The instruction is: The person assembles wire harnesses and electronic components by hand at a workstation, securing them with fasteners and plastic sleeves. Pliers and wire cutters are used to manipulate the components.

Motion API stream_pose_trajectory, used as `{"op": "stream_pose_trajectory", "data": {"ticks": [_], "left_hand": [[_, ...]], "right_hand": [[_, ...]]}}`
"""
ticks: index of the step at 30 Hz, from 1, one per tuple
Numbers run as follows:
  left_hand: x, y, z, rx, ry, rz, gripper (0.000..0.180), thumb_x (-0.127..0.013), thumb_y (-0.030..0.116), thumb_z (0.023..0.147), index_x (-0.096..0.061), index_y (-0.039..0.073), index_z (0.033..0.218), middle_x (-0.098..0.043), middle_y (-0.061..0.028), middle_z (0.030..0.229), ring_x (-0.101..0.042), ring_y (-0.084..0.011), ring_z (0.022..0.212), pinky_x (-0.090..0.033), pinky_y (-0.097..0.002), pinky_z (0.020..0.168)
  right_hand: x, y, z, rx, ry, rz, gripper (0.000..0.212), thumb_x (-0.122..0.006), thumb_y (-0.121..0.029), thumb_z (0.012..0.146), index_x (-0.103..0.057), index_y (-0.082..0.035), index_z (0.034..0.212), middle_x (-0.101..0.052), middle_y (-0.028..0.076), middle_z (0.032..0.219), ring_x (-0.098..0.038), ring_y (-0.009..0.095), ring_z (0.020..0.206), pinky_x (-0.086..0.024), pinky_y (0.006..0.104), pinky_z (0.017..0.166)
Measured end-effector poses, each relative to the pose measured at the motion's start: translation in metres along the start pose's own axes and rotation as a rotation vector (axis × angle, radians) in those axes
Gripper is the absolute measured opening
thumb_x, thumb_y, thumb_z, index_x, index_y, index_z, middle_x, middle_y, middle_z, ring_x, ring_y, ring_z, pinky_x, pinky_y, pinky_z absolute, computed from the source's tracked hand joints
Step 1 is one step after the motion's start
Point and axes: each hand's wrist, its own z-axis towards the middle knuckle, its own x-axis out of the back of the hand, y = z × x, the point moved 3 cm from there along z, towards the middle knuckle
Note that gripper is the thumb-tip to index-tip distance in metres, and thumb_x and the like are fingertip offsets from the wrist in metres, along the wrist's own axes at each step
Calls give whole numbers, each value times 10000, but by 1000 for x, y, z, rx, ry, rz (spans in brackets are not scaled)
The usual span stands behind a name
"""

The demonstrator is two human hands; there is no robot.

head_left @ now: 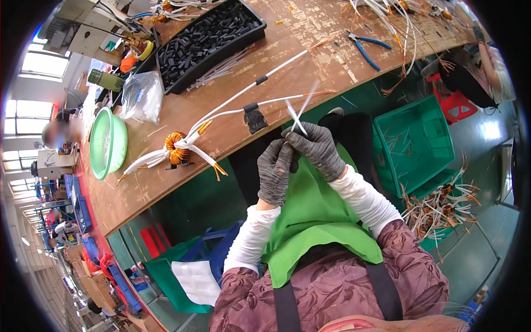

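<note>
Two thin white tubes [296,118], crossed, stick up from the gloved fingers; the right hand [316,149] pinches them, while the left hand [275,171] sits curled against it, and whether it grips a tube too I can't tell. The copper-wound toroid coil [177,148] lies on the worktable [310,69], left of the hands and touched by neither. Done, as far as visible: winding is on the core, leads are white-sleeved with bare copper ends, and the two long leads each carry a black sleeve, one on the upper lead [261,80], one on the lower lead [251,107]. Probably left: the tubes in hand aren't on any lead, and the short leads show no black sleeve, though whether they need one is unclear. I'd call this unit partway. Plenty of black sleeves remain in the black tray [215,62]; more wired coils [442,210] pile up at lower right, stage unreadable.
</note>
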Motion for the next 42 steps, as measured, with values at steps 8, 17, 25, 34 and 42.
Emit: {"op": "stream_pose_trajectory", "data": {"ticks": [8,17,25,34,42], "left_hand": [[42,43,14,-154,-96,381,194,-578,90,837,-602,-1,1006,-637,-109,909,-598,-155,838,-464,-286,768],[83,109,45,-421,186,566,145,-603,115,821,-633,20,926,-645,-112,810,-619,-206,704,-466,-308,648],[106,83,145,-242,-116,860,200,-546,142,869,-645,-22,926,-640,-103,771,-612,-147,702,-496,-261,658],[93,77,157,16,-333,857,239,-553,200,863,-662,-5,919,-639,-79,722,-592,-132,670,-471,-256,663],[80,95,121,-158,-308,683,189,-536,116,857,-638,5,971,-657,-121,842,-614,-170,749,-476,-286,707]], "right_hand": [[4,4,17,395,-72,-755,180,-684,-184,771,-627,-17,808,-610,49,674,-580,105,630,-442,281,542],[-15,29,47,-44,140,-82,250,-654,-198,809,-625,-46,1004,-576,-10,730,-498,65,556,-418,199,507],[-38,50,98,-99,92,484,126,-585,-161,853,-538,-108,958,-524,5,701,-353,23,426,-270,169,373],[-30,50,94,-186,91,401,169,-587,-178,854,-539,-94,992,-553,30,669,-377,34,392,-270,182,340],[-30,51,95,-189,207,136,120,-610,-192,825,-598,-80,865,-534,10,580,-411,47,386,-296,190,338]]}}
